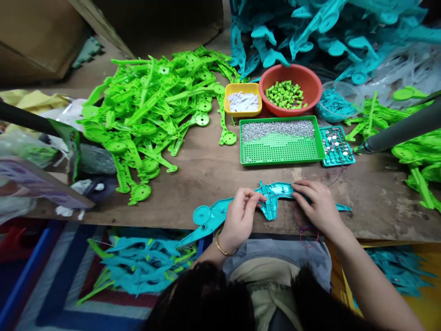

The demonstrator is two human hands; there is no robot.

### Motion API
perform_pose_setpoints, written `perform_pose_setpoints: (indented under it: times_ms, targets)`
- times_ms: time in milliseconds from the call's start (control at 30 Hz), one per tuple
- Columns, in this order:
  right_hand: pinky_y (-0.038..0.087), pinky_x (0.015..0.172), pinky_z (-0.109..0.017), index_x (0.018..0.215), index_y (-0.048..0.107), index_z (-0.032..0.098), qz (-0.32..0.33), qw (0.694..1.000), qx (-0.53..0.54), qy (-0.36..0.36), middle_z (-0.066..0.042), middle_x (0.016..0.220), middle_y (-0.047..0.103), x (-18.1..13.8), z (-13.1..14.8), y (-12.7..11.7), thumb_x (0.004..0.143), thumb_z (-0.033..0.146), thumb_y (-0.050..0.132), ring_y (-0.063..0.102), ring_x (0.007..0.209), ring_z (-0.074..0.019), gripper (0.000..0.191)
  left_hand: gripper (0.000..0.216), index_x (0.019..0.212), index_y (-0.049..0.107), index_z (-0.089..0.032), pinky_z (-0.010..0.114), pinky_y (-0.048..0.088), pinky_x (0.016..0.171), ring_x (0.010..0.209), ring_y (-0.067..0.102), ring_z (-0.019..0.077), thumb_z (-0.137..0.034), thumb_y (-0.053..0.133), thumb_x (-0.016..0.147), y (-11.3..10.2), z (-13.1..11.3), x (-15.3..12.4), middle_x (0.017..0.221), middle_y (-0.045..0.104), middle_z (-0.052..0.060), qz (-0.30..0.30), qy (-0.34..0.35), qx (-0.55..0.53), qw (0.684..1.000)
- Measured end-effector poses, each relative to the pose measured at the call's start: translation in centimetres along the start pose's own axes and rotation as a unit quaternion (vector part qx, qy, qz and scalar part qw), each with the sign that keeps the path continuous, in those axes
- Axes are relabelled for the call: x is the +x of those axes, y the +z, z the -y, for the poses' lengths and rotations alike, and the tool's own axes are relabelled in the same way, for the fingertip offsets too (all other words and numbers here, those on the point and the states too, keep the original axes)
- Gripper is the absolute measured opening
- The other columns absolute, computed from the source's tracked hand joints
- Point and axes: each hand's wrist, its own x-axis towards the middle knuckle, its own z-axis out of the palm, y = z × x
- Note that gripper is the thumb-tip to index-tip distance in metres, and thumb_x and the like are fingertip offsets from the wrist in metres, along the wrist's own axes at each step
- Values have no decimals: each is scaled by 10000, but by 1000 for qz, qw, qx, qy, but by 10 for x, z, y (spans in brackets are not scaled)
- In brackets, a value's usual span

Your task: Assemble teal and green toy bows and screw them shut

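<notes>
A long teal plastic part (220, 212) with a round end lies along the near edge of the wooden table (206, 184). My left hand (240, 216) is closed in a pinch on the middle of this part, a gold bangle on its wrist. My right hand (319, 204) rests on the part's right half, fingers curled and pressing down on it. Thin red and purple wires (303, 227) loop from under my right hand.
A heap of green plastic parts (151, 110) fills the left of the table. Behind the hands stand a green tray of small metal pieces (280, 140), a teal tray (336, 146), a yellow dish (243, 99), a red bowl (291, 89). Teal parts (138, 266) lie below.
</notes>
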Motion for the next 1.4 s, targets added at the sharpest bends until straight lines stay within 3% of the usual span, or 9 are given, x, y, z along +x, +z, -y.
perform_pose_setpoints:
  times_ms: [167,367,433,533,667,800,967,1233,1400]
  targets:
    - [420,902,-422,1114,684,225,33,999,-28,-6,-75,1165,673,1,3,-4,953,370,477,581,1068,-242,299,265,874,458,-202,318,599,711,756,704,155,-447,553,910,18,4,8,792,690,3,-72,-100,-187,975]
    - [394,921,-434,1116,682,235,40,998,-39,-22,-78,1155,679,3,-1,-6,953,361,478,579,1059,-243,290,313,854,464,-195,374,601,786,764,705,156,-462,627,855,13,5,14,746,699,2,-96,-150,-285,942]
    - [396,924,-431,1112,677,232,45,998,-33,-22,-76,1154,675,4,-2,-7,950,367,481,574,1067,-245,287,301,847,466,-199,380,599,784,773,706,166,-462,611,866,9,1,11,759,703,8,-86,-142,-260,951]
    - [390,946,-451,1152,644,201,46,997,-64,-26,-97,1186,655,4,7,-11,945,318,483,557,1083,-264,287,219,879,530,-203,351,575,807,841,699,176,-417,561,910,1,-4,0,863,714,30,-67,-73,-71,993]
    - [356,1008,-461,1158,616,168,19,992,-84,-89,-118,1223,628,6,36,-14,923,200,481,522,1130,-270,273,118,937,593,-217,282,528,803,896,685,166,-324,544,933,-14,-7,-15,940,720,28,-42,15,155,987]
    - [334,1059,-466,1072,643,192,45,988,-55,-140,-93,1212,636,9,56,-2,936,242,485,531,1121,-247,214,126,918,583,-220,286,550,788,874,700,168,-336,537,938,-22,-4,-22,949,737,29,-11,-22,115,993]
    - [398,1034,-455,931,657,161,57,992,-18,-115,-121,1242,619,8,53,15,943,298,483,530,1148,-261,222,184,861,574,-204,372,597,831,914,712,208,-382,578,907,-23,-3,-24,1007,733,72,32,-100,-43,994]
    - [390,1045,-493,923,660,189,63,991,10,-114,-120,1270,595,8,46,16,944,317,482,521,1174,-258,220,296,866,481,-202,425,601,845,904,728,228,-448,645,851,3,6,-6,914,739,68,-53,-144,-251,956]
    - [384,1045,-480,903,664,202,71,990,-12,-120,-111,1303,575,8,45,19,945,330,481,510,1197,-261,227,254,879,484,-203,325,607,670,696,717,169,-441,573,896,-1,8,13,793,708,16,-118,-66,-124,983]
